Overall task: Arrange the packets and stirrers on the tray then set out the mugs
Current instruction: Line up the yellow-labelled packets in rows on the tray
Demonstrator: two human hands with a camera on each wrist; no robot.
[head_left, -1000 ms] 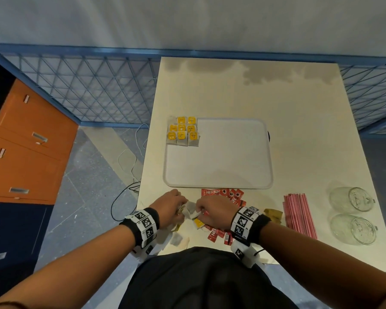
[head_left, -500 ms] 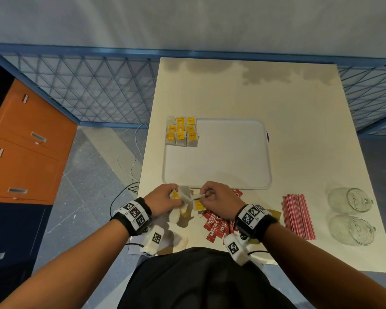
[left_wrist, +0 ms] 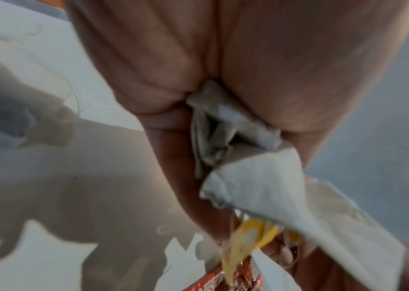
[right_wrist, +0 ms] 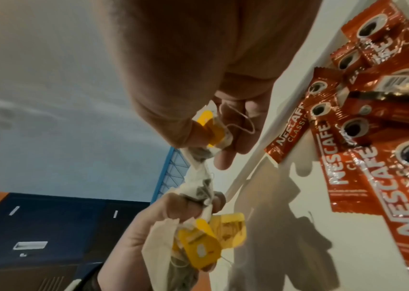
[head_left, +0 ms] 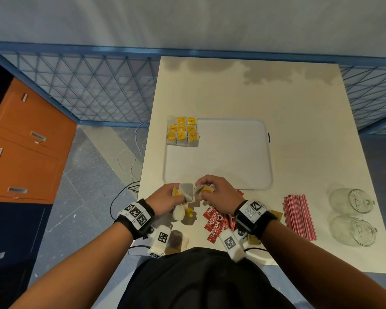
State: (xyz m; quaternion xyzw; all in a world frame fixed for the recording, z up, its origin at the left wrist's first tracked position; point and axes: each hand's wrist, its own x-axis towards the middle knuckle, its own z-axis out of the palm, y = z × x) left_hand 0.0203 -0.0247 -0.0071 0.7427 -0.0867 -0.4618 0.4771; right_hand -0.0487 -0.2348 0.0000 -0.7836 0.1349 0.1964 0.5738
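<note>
- Since the earlier frame, both hands are being raised forward, to the near rim of the tray (head_left: 218,188).
- A bunch of tea bags (head_left: 186,191) is being gripped by the left hand (head_left: 165,198).
- One tea bag (right_wrist: 213,131) is being pinched by the right hand (head_left: 218,195).
- Eight tea bags (head_left: 183,133) are being kept in the tray's far left corner.
- Coffee sachets (head_left: 216,221), stirrers (head_left: 299,216) and mugs (head_left: 351,216) are being left on the desk (head_left: 265,97).
</note>
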